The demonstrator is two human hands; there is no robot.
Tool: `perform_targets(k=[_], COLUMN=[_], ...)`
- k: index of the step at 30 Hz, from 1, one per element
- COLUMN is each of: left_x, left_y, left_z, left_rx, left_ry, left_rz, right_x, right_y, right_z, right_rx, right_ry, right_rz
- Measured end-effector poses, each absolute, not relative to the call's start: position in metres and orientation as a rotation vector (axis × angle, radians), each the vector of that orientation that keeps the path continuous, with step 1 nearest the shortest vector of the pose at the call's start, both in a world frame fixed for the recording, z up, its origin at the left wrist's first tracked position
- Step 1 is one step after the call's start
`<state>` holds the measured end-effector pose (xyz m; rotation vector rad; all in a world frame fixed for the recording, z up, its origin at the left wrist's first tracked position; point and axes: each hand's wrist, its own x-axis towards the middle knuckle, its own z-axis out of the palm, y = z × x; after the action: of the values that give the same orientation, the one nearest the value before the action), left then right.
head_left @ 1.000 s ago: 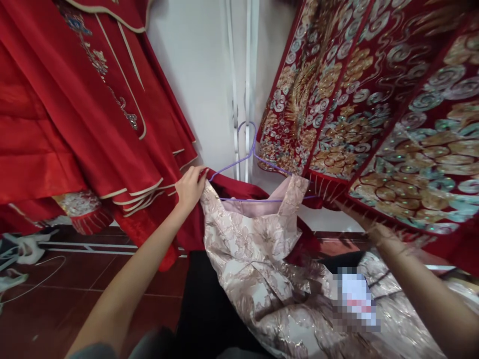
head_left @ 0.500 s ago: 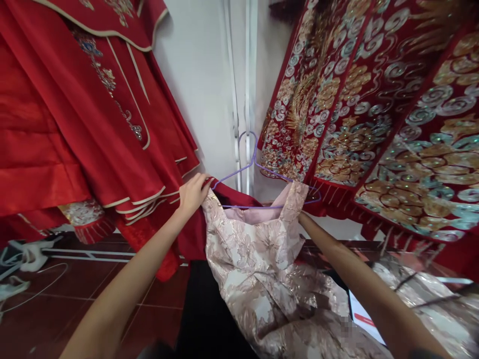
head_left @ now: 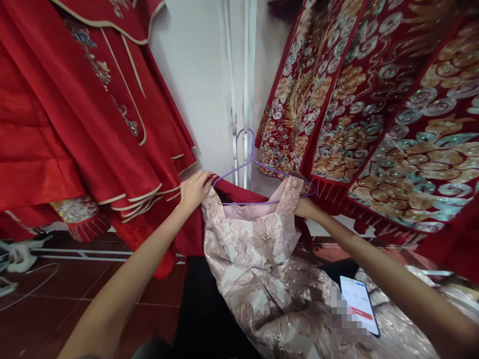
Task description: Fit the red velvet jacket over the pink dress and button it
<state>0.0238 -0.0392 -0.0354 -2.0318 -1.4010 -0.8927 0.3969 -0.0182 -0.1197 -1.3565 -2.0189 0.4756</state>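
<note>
A pale pink and white brocade dress (head_left: 254,249) with a metallic floral pattern hangs from a purple hanger (head_left: 251,158) by its wide shoulder straps. My left hand (head_left: 196,190) is closed at the left strap, by the hanger's left end. My right hand (head_left: 305,206) is at the right strap, mostly behind the fabric, so its fingers are hidden. The hanger's right end pokes out past that strap. Below, the skirt spreads over my dark-clothed lap.
Red garments with cream piping (head_left: 112,114) hang on the left. Embroidered red garments with fringes (head_left: 370,109) hang on the right. White rack poles (head_left: 245,75) stand behind the hanger. A lit phone (head_left: 359,305) lies by the skirt, and white shoes (head_left: 22,257) are at the lower left.
The right strap and my right hand have shifted slightly left and up, and more of that hand shows. The phone has come into fuller view. My left hand stays at its strap.
</note>
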Motion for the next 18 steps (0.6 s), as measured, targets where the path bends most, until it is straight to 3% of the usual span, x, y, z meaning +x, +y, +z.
perform_targets(k=[8, 18], left_x=[0.0, 0.022], left_y=[-0.035, -0.036], left_z=[-0.035, -0.024], left_rx=[-1.954, -2.085], left_ry=[-1.502, -1.446], left_rz=[-1.01, -1.035], right_x=[0.412, 0.45], right_y=[-0.058, -0.04], right_z=[-0.129, -0.108], right_rx=[-1.148, -0.963], right_ry=[-1.806, -0.91], right_rz=[1.135, 1.228])
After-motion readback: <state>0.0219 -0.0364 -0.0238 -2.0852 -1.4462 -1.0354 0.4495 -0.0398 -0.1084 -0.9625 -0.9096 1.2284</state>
